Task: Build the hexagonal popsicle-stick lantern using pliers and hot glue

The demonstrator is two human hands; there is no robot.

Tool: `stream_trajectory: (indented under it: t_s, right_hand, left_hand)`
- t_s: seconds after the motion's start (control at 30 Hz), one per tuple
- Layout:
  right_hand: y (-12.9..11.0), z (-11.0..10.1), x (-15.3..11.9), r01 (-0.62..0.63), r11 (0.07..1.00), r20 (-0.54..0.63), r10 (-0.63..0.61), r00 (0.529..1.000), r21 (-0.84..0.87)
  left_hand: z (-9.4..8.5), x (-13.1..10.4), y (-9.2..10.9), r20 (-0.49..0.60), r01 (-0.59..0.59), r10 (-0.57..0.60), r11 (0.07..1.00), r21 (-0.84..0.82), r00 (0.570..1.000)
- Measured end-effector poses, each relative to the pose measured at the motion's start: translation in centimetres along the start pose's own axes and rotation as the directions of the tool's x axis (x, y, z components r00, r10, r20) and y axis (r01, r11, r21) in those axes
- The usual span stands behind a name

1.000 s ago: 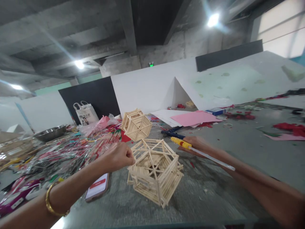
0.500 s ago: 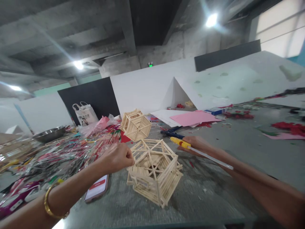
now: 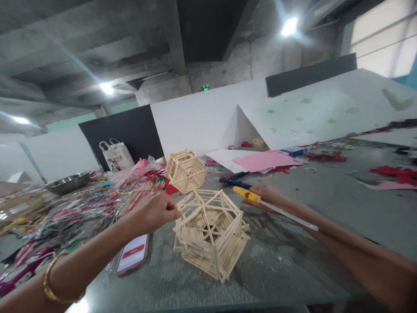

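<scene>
1. While the right hand (image 3: 267, 196) grasps a yellow glue gun (image 3: 246, 194), the left hand (image 3: 159, 211) is curled beside the hexagonal stick frame (image 3: 211, 237); whether it pinches anything, I cannot tell.
2. Between both hands, its walls (image 3: 232, 253) and top spokes (image 3: 207, 219) look built.
3. Gaps between spokes seem unfilled, unlike the panelled stick model (image 3: 189, 174) beyond the left hand.

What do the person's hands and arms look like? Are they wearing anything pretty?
Yes! A shiny, gold-coloured bangle circles the left forearm. The left hand and right hand wear no gloves. No sleeves show, and I see no bracelet on the right forearm.
</scene>
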State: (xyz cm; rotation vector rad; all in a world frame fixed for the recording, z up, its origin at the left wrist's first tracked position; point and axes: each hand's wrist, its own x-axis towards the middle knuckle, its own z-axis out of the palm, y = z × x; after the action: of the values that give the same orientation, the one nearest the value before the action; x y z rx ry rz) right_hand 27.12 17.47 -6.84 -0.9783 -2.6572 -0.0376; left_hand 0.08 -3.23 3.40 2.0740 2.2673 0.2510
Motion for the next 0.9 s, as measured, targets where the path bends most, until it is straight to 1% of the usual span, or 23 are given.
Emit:
stream_trajectory:
  t_s: [0.1, 0.17, 0.23, 0.27, 0.33, 0.4, 0.47, 0.53, 0.57, 0.6, 0.67, 0.77, 0.8, 0.9]
  right_hand:
    - [0.0, 0.1, 0.0, -0.012, 1.000, 0.000, 0.012, 1.000, -0.015]
    - [0.2, 0.3, 0.1, 0.002, 1.000, -0.001, -0.002, 1.000, -0.022]
    - [0.3, 0.5, 0.1, 0.018, 0.999, 0.000, -0.018, 1.000, -0.035]
    - [0.4, 0.5, 0.1, 0.021, 0.999, 0.001, -0.021, 1.000, -0.046]
    - [0.4, 0.4, 0.1, 0.011, 0.998, 0.007, -0.011, 1.000, -0.066]
    - [0.3, 0.3, 0.1, 0.002, 0.998, 0.016, -0.001, 1.000, -0.064]
    - [0.3, 0.3, 0.1, 0.006, 0.999, 0.017, -0.006, 1.000, -0.037]
    - [0.4, 0.4, 0.1, 0.007, 1.000, -0.001, -0.007, 1.000, -0.017]
    - [0.5, 0.5, 0.1, 0.007, 1.000, -0.013, -0.008, 1.000, -0.015]
    - [0.6, 0.6, 0.2, 0.005, 1.000, -0.026, -0.005, 1.000, -0.017]
    - [0.9, 0.9, 0.3, 0.005, 1.000, -0.040, -0.006, 0.999, -0.016]
    - [1.4, 1.4, 0.4, 0.012, 1.000, -0.036, -0.012, 0.999, 0.001]
    - [1.5, 1.5, 0.4, 0.015, 1.000, -0.036, -0.015, 0.999, 0.003]
    - [1.9, 2.0, 0.6, 0.031, 1.000, -0.056, -0.031, 0.998, -0.001]
  left_hand:
    - [0.8, 0.1, -0.1, 0.020, -0.004, 0.004, 1.000, -0.022, 1.000]
    - [1.2, 0.3, -0.2, 0.019, -0.008, 0.008, 1.000, -0.020, 1.000]
    - [1.3, 0.4, -0.2, 0.019, -0.006, 0.006, 1.000, -0.013, 1.000]
    - [1.0, 0.4, -0.2, 0.014, -0.008, 0.008, 1.000, -0.017, 1.000]
    - [-0.2, 0.3, 0.0, -0.030, -0.034, 0.032, 0.998, -0.055, 0.999]
    - [-1.9, 0.1, 0.3, -0.114, -0.067, 0.052, 0.990, -0.125, 0.992]
    - [-3.4, 0.0, 0.4, -0.214, -0.073, 0.032, 0.980, -0.184, 0.976]
    - [-3.8, 0.4, -0.2, -0.294, -0.069, 0.005, 0.975, -0.209, 0.956]
    - [-3.5, 0.8, -0.8, -0.322, -0.068, -0.002, 0.976, -0.209, 0.947]
    - [-2.8, 1.4, -1.6, -0.336, -0.067, -0.005, 0.977, -0.205, 0.942]
    - [-0.7, 2.7, -3.6, -0.316, -0.037, -0.021, 0.983, -0.179, 0.949]
    - [3.0, 4.9, -6.8, -0.250, -0.003, -0.020, 0.996, -0.090, 0.968]
    - [4.0, 5.5, -7.6, -0.227, 0.027, -0.039, 0.998, -0.054, 0.973]
    - [5.9, 6.8, -8.9, -0.144, 0.079, -0.075, 0.997, 0.023, 0.987]
